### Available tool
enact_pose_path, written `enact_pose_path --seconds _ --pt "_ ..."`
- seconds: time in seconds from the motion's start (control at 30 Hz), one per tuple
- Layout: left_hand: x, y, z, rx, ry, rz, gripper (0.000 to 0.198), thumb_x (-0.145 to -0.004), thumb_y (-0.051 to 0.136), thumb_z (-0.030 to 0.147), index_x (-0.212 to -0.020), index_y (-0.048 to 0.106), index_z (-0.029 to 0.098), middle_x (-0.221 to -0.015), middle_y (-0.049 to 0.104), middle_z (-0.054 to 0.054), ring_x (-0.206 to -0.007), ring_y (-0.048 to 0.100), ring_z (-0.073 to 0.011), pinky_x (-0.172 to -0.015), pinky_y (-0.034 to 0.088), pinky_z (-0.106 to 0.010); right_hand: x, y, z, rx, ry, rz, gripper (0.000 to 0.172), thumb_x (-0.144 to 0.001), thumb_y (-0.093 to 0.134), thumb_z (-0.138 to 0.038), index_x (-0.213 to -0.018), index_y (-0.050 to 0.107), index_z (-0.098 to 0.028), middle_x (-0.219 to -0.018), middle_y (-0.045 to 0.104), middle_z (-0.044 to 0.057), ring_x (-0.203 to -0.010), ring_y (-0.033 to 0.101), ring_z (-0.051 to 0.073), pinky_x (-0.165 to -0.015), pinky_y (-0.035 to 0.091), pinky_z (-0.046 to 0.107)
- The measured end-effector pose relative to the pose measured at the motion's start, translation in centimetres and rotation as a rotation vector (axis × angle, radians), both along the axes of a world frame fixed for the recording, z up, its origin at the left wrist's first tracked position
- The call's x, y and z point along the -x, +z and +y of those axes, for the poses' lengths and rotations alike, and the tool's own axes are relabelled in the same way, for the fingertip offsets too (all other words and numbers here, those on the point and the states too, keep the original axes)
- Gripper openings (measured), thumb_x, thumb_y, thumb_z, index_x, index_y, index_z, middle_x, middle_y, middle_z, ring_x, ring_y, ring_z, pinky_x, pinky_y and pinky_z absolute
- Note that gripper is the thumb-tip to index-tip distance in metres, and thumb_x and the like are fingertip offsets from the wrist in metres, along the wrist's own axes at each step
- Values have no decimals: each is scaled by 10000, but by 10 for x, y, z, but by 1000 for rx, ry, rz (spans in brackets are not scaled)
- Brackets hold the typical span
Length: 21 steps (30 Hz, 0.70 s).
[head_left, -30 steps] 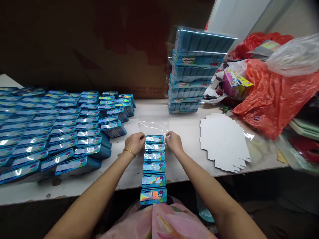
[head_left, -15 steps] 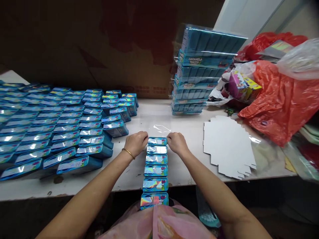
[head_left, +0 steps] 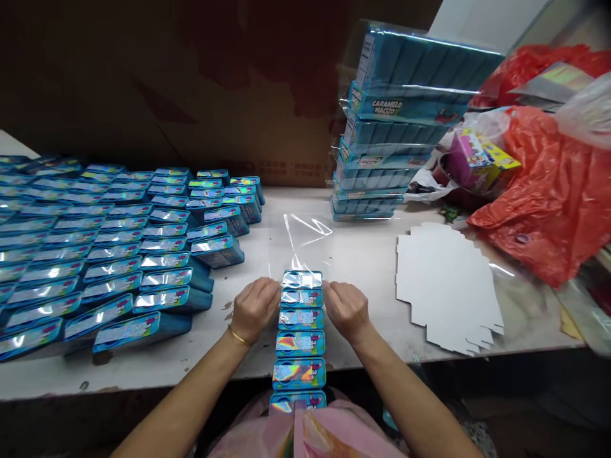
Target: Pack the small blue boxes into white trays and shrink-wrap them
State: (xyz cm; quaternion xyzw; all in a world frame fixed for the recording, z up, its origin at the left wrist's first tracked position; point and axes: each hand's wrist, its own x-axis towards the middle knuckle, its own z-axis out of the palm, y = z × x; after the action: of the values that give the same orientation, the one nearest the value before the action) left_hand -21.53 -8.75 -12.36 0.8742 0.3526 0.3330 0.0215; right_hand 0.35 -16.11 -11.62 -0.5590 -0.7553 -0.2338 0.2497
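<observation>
A single line of blue tins point(head_left: 300, 343) with shiny labels runs from my body up the white table. Clear plastic film point(head_left: 308, 235) spreads flat beyond the far tin and reaches down around it. My left hand point(head_left: 255, 305), with a gold bangle at the wrist, is closed beside the left end of the far tins, pinching the film's edge. On the opposite side my right hand point(head_left: 347, 308) is closed too, its fingertips on the film at the tins' right end. The fingertips of both hands are partly hidden.
Many blue tins point(head_left: 114, 264) stand in rows at the left. Wrapped packs point(head_left: 382, 152) form a tall stack behind, right of centre. White cardboard pieces point(head_left: 443, 286) lie on the right, near red plastic bags point(head_left: 539, 197). A large brown cardboard box point(head_left: 191, 83) stands at the back.
Both hands have moved nearer to my body along the sides of the line. The film now stretches further beyond the far tin, and the view has shifted slightly.
</observation>
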Motion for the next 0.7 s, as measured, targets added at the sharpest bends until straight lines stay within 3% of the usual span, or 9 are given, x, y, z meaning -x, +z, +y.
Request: enact_pose_path --seconds 0.13,0.23,0.37,0.57,0.7 --pt "10 -18 -20 -17 -52 -61 199 -779 510 151 -973 525 191 -866 607 -64 -809 567 -166 -758 446 -302 1 -17 -17 -2 116 79 193 -825 480 -146 -1017 496 -156 -770 590 47 -671 491 127 -622 335 286" --pt "2 -26 -23 144 81 -169 128 -799 478 194 -921 509 177 -866 598 -66 -818 574 -158 -732 453 -275 9 -25 -15 75 -55 197 132 -849 418 -164 -938 515 -158 -725 566 42 -681 483 141 -646 332 289" --pt "-11 -25 -17 400 250 -108 124 -821 419 268 -795 500 176 -682 566 -14 -598 542 -125 -577 395 -235 13 -27 -6 279 -273 192 182 -852 409 -204 -708 517 -177 -632 514 25 -629 443 141 -612 284 272" --pt "-11 -15 -11 423 312 270 251 -843 334 286 -706 517 183 -663 594 -41 -590 527 -156 -545 293 -268 6 -24 -2 407 -170 129 150 -816 445 -183 -684 516 -178 -658 540 21 -640 431 138 -615 249 271" --pt "2 -17 -22 389 168 444 256 -853 326 294 -744 527 180 -727 607 -61 -638 550 -174 -552 302 -276 5 -20 -19 382 -24 73 177 -810 439 -200 -649 504 -172 -630 523 25 -618 403 141 -602 233 289"
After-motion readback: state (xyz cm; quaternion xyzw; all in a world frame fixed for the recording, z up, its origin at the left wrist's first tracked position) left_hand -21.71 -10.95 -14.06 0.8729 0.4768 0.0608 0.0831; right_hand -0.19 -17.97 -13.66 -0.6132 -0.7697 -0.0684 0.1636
